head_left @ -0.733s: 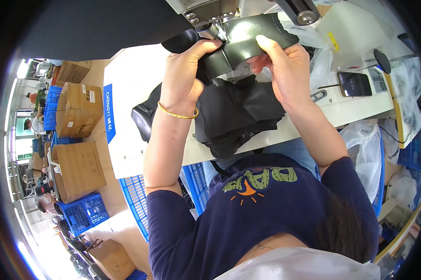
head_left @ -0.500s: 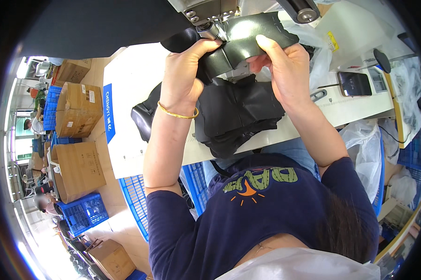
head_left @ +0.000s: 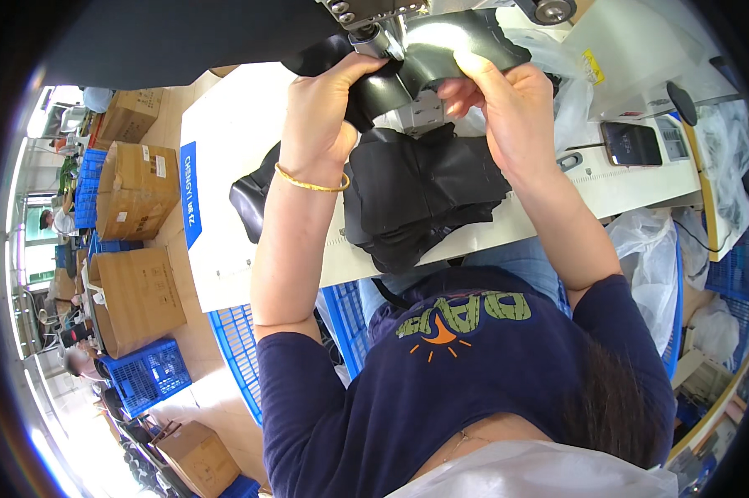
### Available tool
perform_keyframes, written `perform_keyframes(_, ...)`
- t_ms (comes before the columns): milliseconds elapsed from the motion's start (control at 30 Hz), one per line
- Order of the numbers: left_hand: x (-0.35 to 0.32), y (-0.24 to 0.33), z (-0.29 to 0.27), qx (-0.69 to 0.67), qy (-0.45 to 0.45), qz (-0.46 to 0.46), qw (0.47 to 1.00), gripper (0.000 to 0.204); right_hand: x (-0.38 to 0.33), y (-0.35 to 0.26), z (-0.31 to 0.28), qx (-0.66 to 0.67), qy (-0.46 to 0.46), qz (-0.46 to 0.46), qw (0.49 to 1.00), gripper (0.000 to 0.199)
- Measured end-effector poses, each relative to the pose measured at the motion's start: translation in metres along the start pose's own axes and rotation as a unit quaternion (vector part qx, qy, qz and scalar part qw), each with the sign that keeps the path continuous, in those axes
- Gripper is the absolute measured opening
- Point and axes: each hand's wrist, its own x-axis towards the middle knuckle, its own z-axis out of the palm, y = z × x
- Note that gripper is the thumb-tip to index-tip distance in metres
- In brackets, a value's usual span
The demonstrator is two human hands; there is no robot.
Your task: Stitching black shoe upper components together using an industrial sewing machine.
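Black glossy piece [head_left: 441, 50]: pinched by left hand [head_left: 320, 124] and right hand [head_left: 507, 116], nudged slightly further under machine head [head_left: 374, 21]; feeding continues.

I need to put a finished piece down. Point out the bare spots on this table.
The white table is bare left of the left hand, between the blue label and the black fabric pile. A narrow strip lies below the phone. Crowded: under the sewing machine, around both hands.
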Motion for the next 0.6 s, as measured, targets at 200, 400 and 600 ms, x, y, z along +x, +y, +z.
perform_keyframes(200, -0.004, 0.001, 0.002, -0.013, -0.002, 0.005, 1.0, 0.012, -0.001, -0.003, -0.002, -0.016, -0.006, 0.012, 1.0, 0.03)
perform_keyframes(400, -0.007, 0.003, -0.011, -0.063, -0.036, -0.016, 0.997, 0.017, -0.002, -0.001, -0.005, -0.012, 0.013, 0.018, 1.0, 0.027)
perform_keyframes(600, 0.003, -0.003, -0.04, -0.17, -0.022, -0.029, 0.985, 0.018, 0.003, 0.007, -0.02, 0.014, 0.052, -0.003, 0.999, 0.027)
